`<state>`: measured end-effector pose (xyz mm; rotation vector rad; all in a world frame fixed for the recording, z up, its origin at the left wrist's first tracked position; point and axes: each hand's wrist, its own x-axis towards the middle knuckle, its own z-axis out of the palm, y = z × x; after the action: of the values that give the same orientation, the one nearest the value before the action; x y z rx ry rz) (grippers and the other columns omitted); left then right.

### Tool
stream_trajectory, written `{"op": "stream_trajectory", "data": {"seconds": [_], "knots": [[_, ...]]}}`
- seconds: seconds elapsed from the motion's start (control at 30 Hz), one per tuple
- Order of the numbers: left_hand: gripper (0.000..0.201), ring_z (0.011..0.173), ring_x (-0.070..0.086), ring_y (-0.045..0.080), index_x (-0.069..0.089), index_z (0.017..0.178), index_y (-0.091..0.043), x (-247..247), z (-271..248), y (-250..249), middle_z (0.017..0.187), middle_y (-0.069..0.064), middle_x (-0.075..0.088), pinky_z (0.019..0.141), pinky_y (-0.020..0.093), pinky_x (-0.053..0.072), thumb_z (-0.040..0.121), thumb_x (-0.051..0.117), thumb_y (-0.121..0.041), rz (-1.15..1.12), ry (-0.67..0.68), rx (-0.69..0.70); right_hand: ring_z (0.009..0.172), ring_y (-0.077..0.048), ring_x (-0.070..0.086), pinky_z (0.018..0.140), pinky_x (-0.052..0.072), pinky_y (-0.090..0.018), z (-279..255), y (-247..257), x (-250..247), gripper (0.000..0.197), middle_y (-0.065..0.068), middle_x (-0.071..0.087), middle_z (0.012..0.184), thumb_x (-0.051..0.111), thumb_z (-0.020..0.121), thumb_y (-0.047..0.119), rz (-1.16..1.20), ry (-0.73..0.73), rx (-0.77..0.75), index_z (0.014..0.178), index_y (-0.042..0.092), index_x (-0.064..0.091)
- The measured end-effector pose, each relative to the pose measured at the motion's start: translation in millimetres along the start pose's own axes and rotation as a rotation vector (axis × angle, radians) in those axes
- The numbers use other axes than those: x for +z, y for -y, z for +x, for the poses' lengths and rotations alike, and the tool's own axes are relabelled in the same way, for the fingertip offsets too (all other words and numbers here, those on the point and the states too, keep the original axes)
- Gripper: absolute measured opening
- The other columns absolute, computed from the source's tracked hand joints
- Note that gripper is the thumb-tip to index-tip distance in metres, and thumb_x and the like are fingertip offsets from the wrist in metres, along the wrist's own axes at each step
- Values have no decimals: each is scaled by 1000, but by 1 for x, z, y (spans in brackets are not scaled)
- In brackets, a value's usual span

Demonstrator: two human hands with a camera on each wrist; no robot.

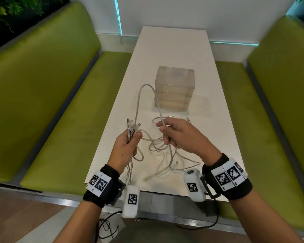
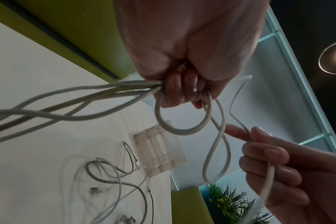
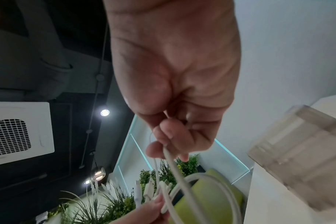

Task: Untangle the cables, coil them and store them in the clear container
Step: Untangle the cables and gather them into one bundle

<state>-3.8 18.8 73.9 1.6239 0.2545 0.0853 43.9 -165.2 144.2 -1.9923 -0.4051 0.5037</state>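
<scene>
Both hands (image 1: 128, 144) (image 1: 181, 135) grip tangled cables (image 1: 158, 146) before clear container (image 1: 174, 88).

Matt white braided-looking cables (image 1: 139, 102) with small metal plug tips; behind them a frosted, translucent plastic container (image 1: 174, 88) on a smooth matt white table (image 1: 174, 42), flanked by green fabric bench cushions (image 1: 60, 120).

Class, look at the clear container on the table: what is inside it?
The clear container shows only its own stacked layers; no cable is visible inside. Its hazy walls hide finer detail.
</scene>
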Motion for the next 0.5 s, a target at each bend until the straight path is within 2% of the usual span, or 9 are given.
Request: {"op": "stream_trajectory", "data": {"seconds": [0.2, 0.33, 0.47, 0.5], "knots": [[32, 44, 29, 9, 48, 94, 11, -3, -3, 4, 57, -2, 30, 42, 18, 31, 96, 53, -21, 33, -8, -5, 50, 0, 48, 56, 37, -20, -3, -9, 2, 22, 9, 56, 54, 47, 98, 25, 13, -130, -39, 113, 21, 64], [35, 47, 29, 12, 48, 92, 11, -5, -7, 7, 58, 2, 30, 44, 23, 31, 96, 55, -23, 99, 30, -9, 47, -4, 49, 51, 40, -23, -11, -19, 7, 15, 4, 63, 60, 49, 97, 25, -69, 26, 37, 101, 20, 62], [21, 48, 30, 12, 52, 81, -8, -7, -12, 12, 57, 0, 30, 46, 27, 30, 95, 56, -22, 127, 60, -23, 52, -12, 54, 50, 47, -25, -21, -43, 29, 12, -1, 67, 68, 47, 98, 21, -71, 178, 182, 100, 13, 56], [21, 47, 29, 11, 52, 81, -8, -7, -13, 13, 57, 0, 30, 46, 27, 30, 95, 56, -23, 130, 64, -25, 53, -13, 55, 51, 48, -25, -23, -50, 34, 12, -2, 68, 69, 46, 98, 20, -86, 193, 198, 101, 12, 55]]}}
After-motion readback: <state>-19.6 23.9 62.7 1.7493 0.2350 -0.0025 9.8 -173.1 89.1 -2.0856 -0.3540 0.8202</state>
